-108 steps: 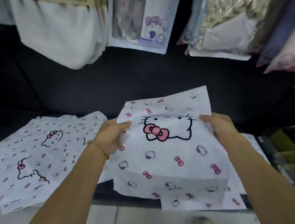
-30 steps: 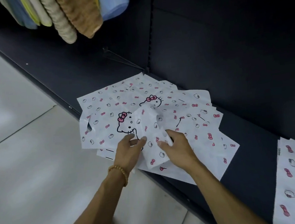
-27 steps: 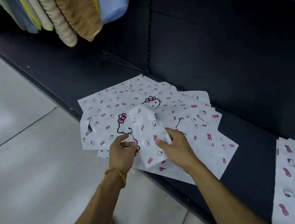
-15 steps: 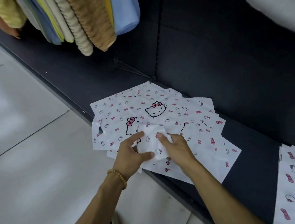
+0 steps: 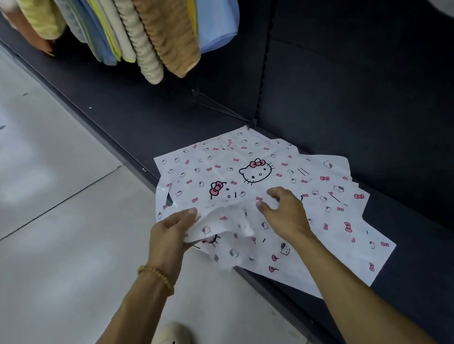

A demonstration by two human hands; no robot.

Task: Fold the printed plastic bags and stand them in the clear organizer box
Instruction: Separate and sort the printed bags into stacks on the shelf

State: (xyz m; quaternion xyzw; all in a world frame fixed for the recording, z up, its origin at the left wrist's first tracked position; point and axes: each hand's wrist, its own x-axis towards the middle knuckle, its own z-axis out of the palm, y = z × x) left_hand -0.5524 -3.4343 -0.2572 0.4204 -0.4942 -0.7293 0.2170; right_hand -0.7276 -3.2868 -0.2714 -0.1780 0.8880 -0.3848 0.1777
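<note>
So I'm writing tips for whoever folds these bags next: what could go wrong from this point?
1. The stack of printed bags overhangs the dark shelf edge, so tugging could slide some onto the floor.
2. Only the left hand pinches the crumpled bag; the right hand hovers with loose fingers, so the fold may spring open.
3. The clear organizer box isn't in view, so the carry may undo it.

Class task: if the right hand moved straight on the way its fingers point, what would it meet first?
Probably the crumpled bag that the left hand grips; the right hand hovers open beside it, though depth is unclear.
</note>
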